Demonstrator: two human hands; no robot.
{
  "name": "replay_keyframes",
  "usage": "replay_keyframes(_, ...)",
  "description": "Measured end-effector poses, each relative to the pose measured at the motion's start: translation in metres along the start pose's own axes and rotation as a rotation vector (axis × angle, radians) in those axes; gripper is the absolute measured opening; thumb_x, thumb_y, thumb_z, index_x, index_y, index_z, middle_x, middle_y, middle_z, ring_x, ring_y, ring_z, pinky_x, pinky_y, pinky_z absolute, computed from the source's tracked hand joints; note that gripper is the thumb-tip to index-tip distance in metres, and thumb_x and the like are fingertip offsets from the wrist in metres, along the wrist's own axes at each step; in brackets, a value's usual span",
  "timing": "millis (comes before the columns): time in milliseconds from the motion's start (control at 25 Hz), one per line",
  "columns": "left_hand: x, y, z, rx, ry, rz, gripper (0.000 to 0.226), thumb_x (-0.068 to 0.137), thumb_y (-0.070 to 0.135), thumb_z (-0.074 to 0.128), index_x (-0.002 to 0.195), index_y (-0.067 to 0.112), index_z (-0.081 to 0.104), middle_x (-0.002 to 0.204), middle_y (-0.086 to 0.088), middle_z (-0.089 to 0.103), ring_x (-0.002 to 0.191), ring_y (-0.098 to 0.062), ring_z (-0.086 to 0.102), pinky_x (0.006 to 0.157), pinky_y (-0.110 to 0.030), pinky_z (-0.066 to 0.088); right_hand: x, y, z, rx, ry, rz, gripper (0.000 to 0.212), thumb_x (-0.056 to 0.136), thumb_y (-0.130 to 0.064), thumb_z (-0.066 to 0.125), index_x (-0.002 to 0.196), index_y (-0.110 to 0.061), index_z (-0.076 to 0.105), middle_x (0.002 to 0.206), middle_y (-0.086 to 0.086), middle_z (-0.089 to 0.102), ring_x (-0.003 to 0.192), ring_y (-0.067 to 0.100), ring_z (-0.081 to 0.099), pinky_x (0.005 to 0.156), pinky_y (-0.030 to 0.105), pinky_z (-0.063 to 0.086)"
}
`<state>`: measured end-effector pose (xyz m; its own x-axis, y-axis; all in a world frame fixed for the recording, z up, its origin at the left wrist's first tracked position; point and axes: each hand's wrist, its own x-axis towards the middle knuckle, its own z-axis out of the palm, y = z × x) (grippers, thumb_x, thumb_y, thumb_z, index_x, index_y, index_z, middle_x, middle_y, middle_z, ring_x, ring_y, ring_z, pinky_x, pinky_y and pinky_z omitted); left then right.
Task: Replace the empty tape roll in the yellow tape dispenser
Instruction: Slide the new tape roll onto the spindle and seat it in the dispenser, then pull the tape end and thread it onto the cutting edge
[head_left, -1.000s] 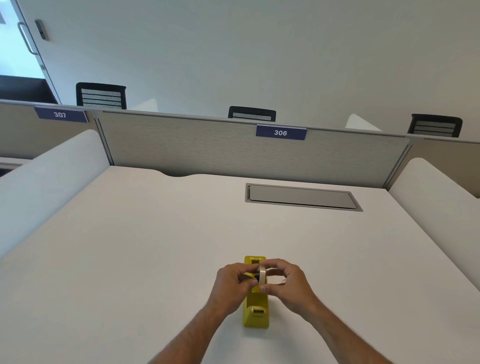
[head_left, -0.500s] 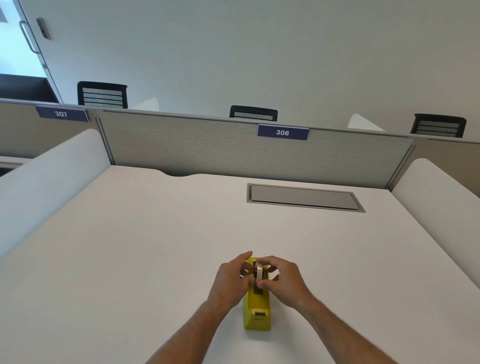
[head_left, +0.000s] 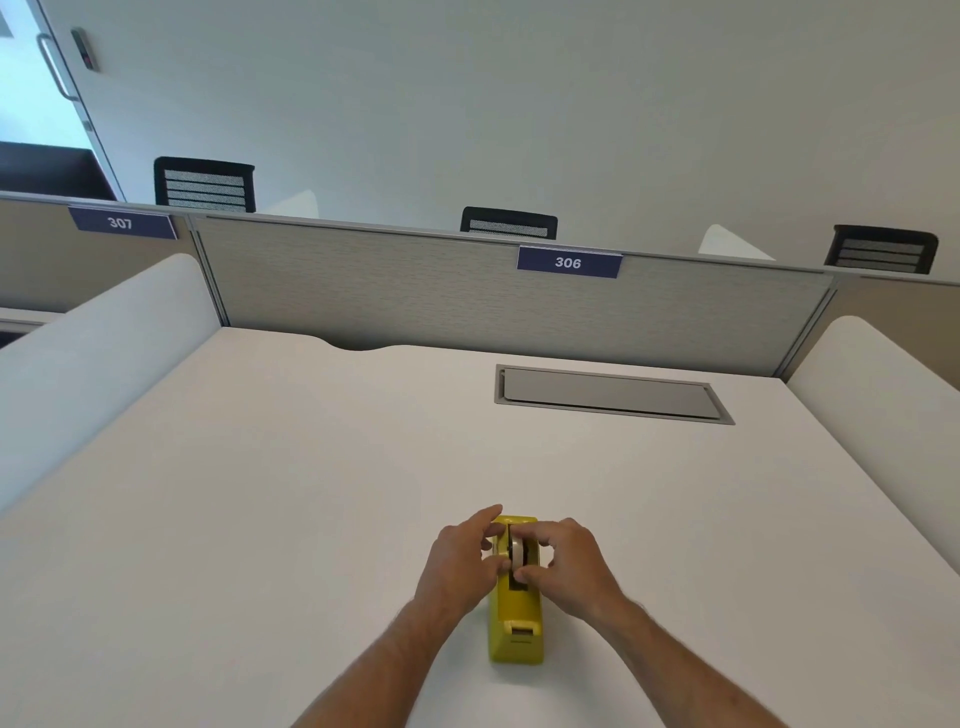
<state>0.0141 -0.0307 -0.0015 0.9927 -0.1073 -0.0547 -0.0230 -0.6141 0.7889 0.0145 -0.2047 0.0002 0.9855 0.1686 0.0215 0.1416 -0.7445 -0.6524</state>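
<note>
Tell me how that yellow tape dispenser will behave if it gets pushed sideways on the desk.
The yellow tape dispenser looks long and narrow, so a sideways push high up might tip it. Its flat base on the smooth white desk would probably slide rather than roll. Both hands, left hand and right hand, flank it, likely steadying it.

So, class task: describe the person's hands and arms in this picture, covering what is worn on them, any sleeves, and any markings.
Both arms are bare from the bottom edge of the picture to the fingertips: no sleeves, gloves, watch or wristband show. The left hand and right hand show no rings on the fingers in view. Fine hair shows on both forearms. No tattoos or other markings can be made out.
</note>
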Motion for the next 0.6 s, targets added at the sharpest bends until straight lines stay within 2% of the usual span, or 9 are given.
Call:
replay_keyframes(80, 0.000, -0.003, 0.001, 0.004, -0.006, 0.008, 0.066, 0.083, 0.018, 0.075, 0.140, 0.031, 0.046, 0.122, 0.013, 0.067, 0.099, -0.005, 0.060, 0.092, -0.025, 0.050, -0.001, 0.001, 0.001, -0.040, -0.011, -0.038, 0.051, 0.071, -0.031, 0.080, 0.119, -0.038, 0.068, 0.115, -0.016, 0.069, 0.102, 0.010, 0.049, 0.080, 0.022, 0.042)
replay_keyframes(280, 0.000, -0.009, 0.005, 0.027, -0.044, 0.061, 0.067, 0.080, 0.020, 0.074, 0.139, 0.034, 0.045, 0.128, 0.012, 0.063, 0.102, -0.005, 0.059, 0.093, -0.026, 0.052, -0.006, 0.003, 0.002, -0.078, 0.012, -0.096, 0.049, 0.069, -0.035, 0.076, 0.116, -0.041, 0.068, 0.102, -0.042, 0.054, 0.097, 0.005, 0.047, 0.076, 0.011, 0.034)
replay_keyframes(440, -0.001, -0.015, 0.008, 0.010, -0.079, 0.096, 0.070, 0.073, 0.030, 0.077, 0.136, 0.039, 0.048, 0.146, 0.014, 0.043, 0.128, -0.014, 0.047, 0.104, -0.038, 0.047, -0.006, 0.003, 0.003, -0.085, 0.037, -0.153, 0.041, 0.069, -0.037, 0.076, 0.110, -0.037, 0.068, 0.099, -0.034, 0.065, 0.088, 0.001, 0.048, 0.074, 0.014, 0.036)
replay_keyframes(600, 0.000, -0.015, 0.008, -0.005, -0.072, 0.084, 0.058, 0.077, 0.035, 0.076, 0.129, 0.044, 0.054, 0.152, 0.013, 0.038, 0.132, -0.016, 0.043, 0.106, -0.045, 0.046, -0.008, 0.004, 0.003, -0.141, 0.039, -0.256, 0.035, 0.077, -0.043, 0.067, 0.111, -0.037, 0.066, 0.105, -0.028, 0.069, 0.084, 0.002, 0.047, 0.076, 0.011, 0.035)
